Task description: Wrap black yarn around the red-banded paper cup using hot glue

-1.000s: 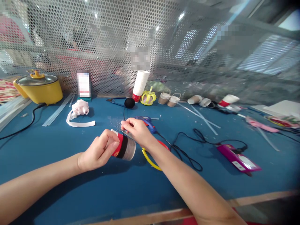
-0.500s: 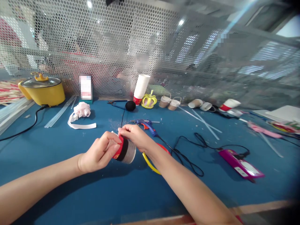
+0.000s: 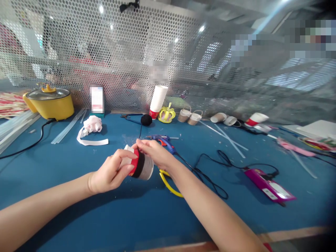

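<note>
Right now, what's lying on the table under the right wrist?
A yellow hoop curves out from beneath the right hand, beside the black cord. The arm covers the rest of the hoop, so its full shape cannot be seen.

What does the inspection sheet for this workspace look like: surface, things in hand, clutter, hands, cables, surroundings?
Surface: blue table top, small specks near the middle.
Things in hand: paper cup on its side, partly wound with black yarn; a black strand runs up to the yarn ball.
Clutter: blue glue gun, glue sticks, white ribbon, cup stack, yellow crown, loose cups at the back, yellow pot.
Hands: left hand grips the cup's red end; right hand pinches at its top.
Cables: black cord loops to a magenta device; another black cord leads from the pot.
Surroundings: perforated metal screen behind the table.
</note>
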{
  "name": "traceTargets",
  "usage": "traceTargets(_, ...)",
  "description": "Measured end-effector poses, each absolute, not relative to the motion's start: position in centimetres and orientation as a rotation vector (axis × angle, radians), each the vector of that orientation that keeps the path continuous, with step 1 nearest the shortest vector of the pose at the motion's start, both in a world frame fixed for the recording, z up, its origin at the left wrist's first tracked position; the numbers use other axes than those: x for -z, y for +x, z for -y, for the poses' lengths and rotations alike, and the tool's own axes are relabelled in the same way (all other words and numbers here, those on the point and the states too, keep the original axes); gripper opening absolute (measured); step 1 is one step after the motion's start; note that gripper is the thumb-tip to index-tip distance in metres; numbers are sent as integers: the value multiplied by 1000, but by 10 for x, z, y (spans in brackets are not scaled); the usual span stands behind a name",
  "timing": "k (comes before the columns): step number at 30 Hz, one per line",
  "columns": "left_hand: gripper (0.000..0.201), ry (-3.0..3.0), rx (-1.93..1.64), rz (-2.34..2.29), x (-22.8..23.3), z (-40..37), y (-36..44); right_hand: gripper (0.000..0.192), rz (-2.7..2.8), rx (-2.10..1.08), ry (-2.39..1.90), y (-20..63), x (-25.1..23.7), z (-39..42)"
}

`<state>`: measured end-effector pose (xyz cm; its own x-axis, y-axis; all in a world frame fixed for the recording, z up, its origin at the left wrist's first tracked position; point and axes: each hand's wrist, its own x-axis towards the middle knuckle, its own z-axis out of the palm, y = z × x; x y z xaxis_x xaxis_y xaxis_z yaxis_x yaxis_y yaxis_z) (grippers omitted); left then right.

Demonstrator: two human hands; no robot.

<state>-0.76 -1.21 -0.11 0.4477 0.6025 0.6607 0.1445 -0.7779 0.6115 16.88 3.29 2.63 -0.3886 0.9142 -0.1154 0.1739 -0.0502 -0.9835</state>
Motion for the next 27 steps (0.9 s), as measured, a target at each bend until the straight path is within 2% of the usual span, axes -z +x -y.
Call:
traceTargets(4,22,2078,-1339,-711,1,8,-6,53,1536,-1555,-1188,182,-38,-29)
traceTargets(7,25,1962,-1277,-770,3,4,-5,46,1666,-1594,-1111,191,-40,-18)
traceTargets(11,40,1739,-1099,-791,0,-2,-4,50,1850,-1285,-1119,193,-30,-6)
traceTargets(15,39,1580,-977,-848,-4,-6,-3,57,2050,-866,-1168,191,-19,-1)
traceTargets(17,35,1639,-987,-909,-3,-6,-1,59,2118,-811,-1161,190,-18,0)
traceTargets(21,30,1810,-960,-922,3,-3,2,56,2058,-1048,-1133,189,-18,-5)
traceTargets(24,29,1909,-882,-875,5,-1,3,65,1860,-1309,-1052,182,-20,-13)
traceTargets(27,30,1926,-802,-888,3,1,4,67,1681,-1436,-1036,170,-24,-26)
